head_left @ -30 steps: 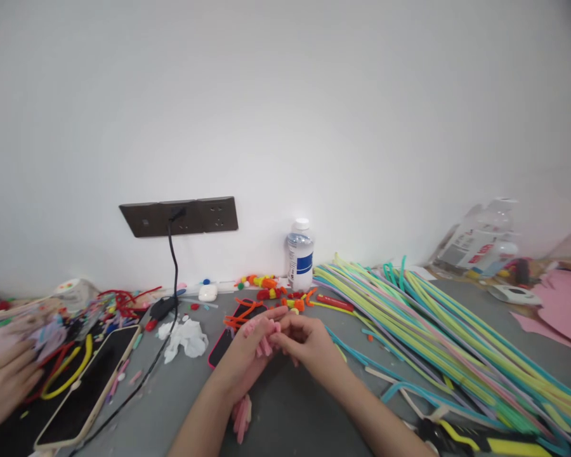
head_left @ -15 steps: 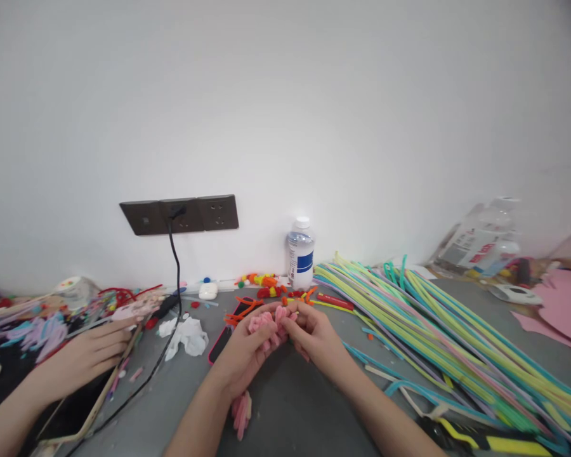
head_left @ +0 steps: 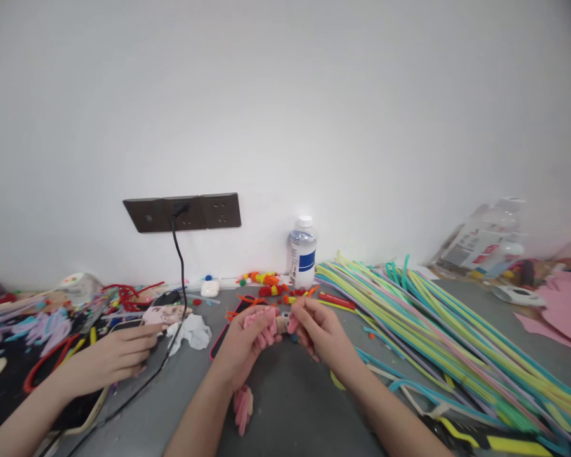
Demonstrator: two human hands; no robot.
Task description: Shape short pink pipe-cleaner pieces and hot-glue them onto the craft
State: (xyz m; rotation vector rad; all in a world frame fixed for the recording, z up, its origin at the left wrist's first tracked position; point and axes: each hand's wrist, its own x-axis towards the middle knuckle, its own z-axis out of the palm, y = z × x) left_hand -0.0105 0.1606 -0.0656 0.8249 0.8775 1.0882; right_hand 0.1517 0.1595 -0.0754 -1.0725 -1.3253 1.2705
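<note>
My left hand point(head_left: 235, 349) is closed around a folded bundle of fuzzy pink pipe cleaners point(head_left: 261, 325). Just to its right, the fingertips of my right hand point(head_left: 326, 330) pinch a small fuzzy pink piece point(head_left: 293, 324); whether it joins the bundle I cannot tell. Between the hands shows a small beige object point(head_left: 282, 322) with a round, eye-like spot, too small to name. Another pink pipe-cleaner bundle point(head_left: 243, 408) lies on the grey table point(head_left: 295, 406) beside my left wrist. A phone with a pink edge point(head_left: 220, 339) lies partly behind my left hand.
A co-worker's hand point(head_left: 117, 355) is above another phone point(head_left: 83, 406) at left, near a black cable point(head_left: 147, 379) and crumpled tissue point(head_left: 193, 332). Beyond my hands stands a bottle point(head_left: 303, 254). Long coloured pipe cleaners point(head_left: 433, 330) spread rightward; yellow-handled pliers point(head_left: 461, 435) lie in front.
My right hand has drawn slightly away from the bundle, opening a gap that shows the small pink piece and beige object. The co-worker's hand has moved right, uncovering red-handled scissors.
</note>
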